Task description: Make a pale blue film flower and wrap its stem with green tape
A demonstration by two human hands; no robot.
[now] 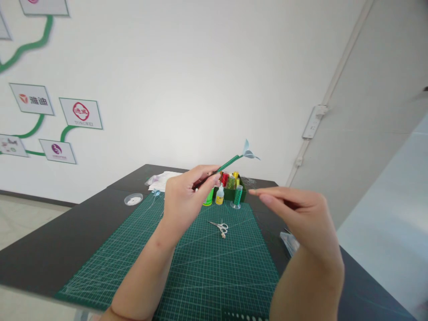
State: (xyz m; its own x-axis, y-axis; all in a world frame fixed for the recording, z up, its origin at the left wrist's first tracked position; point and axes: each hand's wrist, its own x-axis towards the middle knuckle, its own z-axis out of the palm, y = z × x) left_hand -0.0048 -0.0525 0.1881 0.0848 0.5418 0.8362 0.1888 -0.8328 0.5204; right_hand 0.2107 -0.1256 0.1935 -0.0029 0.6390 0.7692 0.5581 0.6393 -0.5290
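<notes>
My left hand [183,196] is raised over the green cutting mat [200,267] and pinches a green wrapped stem [230,163] that points up and to the right. A pale blue petal piece [249,152] sits at the stem's tip. My right hand [294,209] hovers to the right at the same height, fingers pressed together and stretched toward the left; whether a thin thread is between them I cannot make out. Small scissors [220,227] lie on the mat below both hands.
A dark green box [240,191] with thread spools, a small glue bottle [220,195] and a bead tube [237,196] stand at the mat's far edge. A round white dish [133,199] and white paper [163,179] lie far left. A clear packet [290,243] lies right.
</notes>
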